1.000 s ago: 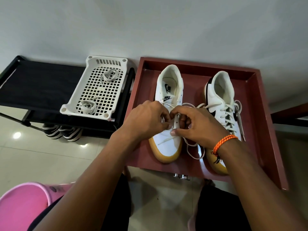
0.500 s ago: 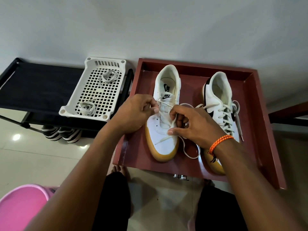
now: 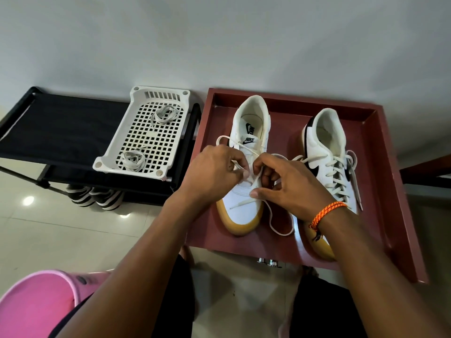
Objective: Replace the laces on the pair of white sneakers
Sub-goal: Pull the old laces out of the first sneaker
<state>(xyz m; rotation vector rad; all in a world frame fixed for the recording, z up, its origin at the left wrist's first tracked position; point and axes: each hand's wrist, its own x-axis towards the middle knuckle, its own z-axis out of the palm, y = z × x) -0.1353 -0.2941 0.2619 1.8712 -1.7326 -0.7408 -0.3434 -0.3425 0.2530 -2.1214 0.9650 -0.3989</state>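
Two white sneakers with tan soles stand in a dark red tray (image 3: 380,172). The left sneaker (image 3: 246,191) has a loose white lace (image 3: 275,223) trailing over its toe and onto the tray. My left hand (image 3: 214,172) pinches the lace over the sneaker's eyelets. My right hand (image 3: 290,184) also pinches the lace just beside it, thumb pressing on the toe area. The right sneaker (image 3: 327,152) is fully laced; my right wrist hides its toe.
A white perforated basket (image 3: 146,137) holding two coiled laces (image 3: 133,161) sits on a black fabric rack (image 3: 61,128) at the left. Striped shoes (image 3: 95,195) lie under the rack. A pink bucket (image 3: 36,303) stands at the bottom left on the tiled floor.
My left hand has drawn the lace out to the left, forming a loop beside the left sneaker's collar, then returned to the eyelets. My right hand stayed put on the lace.
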